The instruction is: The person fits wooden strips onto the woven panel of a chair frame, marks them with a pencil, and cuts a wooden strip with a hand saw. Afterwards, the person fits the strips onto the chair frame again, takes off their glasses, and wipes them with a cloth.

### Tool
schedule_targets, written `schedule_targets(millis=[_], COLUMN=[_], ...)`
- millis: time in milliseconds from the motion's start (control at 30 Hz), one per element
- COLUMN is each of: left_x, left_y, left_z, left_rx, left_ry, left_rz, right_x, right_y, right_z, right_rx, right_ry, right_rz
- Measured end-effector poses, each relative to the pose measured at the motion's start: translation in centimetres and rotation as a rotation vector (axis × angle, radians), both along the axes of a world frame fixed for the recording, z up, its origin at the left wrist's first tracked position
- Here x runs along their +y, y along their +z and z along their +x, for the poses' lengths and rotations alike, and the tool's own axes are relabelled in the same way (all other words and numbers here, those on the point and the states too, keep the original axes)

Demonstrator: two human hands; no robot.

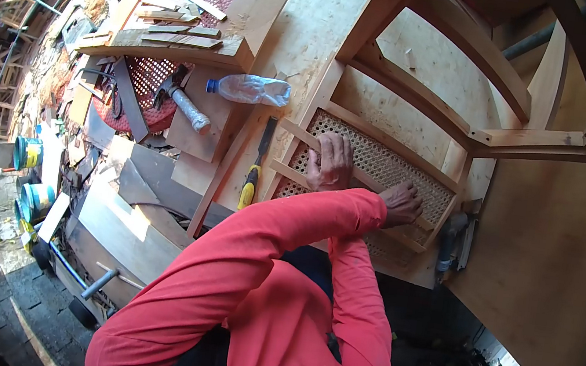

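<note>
My forearms cross, the left over the right. A chair frame (402,92) lies on the bench with a woven cane panel (386,149) framed in wood. Across the cane run two thin wooden strips, an upper strip (301,134) and a lower strip (290,173). My right hand (331,163) is closed over the upper strip, its thumb on the left side. Farther right, my left hand (401,202) rests with curled fingers on the same strip; its fingertips are partly hidden. A chisel (257,167) with a yellow and black handle lies left of the panel.
A plastic bottle (253,90) and a hammer (186,104) lie left of the chair. Behind them, wood offcuts (179,35) sit on a thick board. A dark tool (450,241) lies by the panel's right end. Paint buckets (37,200) stand on the paved floor.
</note>
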State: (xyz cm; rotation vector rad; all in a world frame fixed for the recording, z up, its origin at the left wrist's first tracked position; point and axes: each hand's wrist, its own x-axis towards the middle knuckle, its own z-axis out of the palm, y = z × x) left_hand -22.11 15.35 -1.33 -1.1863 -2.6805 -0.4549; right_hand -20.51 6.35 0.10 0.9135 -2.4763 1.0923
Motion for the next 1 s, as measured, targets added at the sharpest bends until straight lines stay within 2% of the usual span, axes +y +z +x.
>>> schedule_targets(millis=[167, 267, 367, 500, 600, 833, 1000], left_x=[0.3, 0.1, -0.5, -0.5, -0.5, -0.2, 0.2], left_y=[-0.2, 0.1, 0.5, 0.4, -0.1, 0.9, 0.4], left_z=[0.1, 0.2, 0.2, -0.1, 0.0, -0.1, -0.1], left_rx=[0.000, -0.015, 0.001, -0.136, -0.114, -0.128, -0.093], left_ry=[0.001, 0.003, -0.042, -0.070, -0.056, -0.019, -0.071], left_rz=[-0.013, 0.008, 0.000, 0.062, 0.130, 0.018, 0.054], right_x=[0.2, 0.1, 0.2, 1.1, 0.9, 0.3, 0.3], right_y=[-0.7, -0.3, -0.2, -1.5, -2.2, -4.0, -4.0], right_z=[-0.2, 0.5, 0.8, 0.8, 0.8, 1.0, 0.8], right_rx=[0.019, 0.087, 0.006, 0.009, 0.091, 0.173, 0.183], right_ry=[0.021, -0.070, -0.095, -0.072, -0.106, -0.153, -0.145], right_rz=[-0.002, 0.069, 0.074, 0.004, 0.005, 0.121, 0.026])
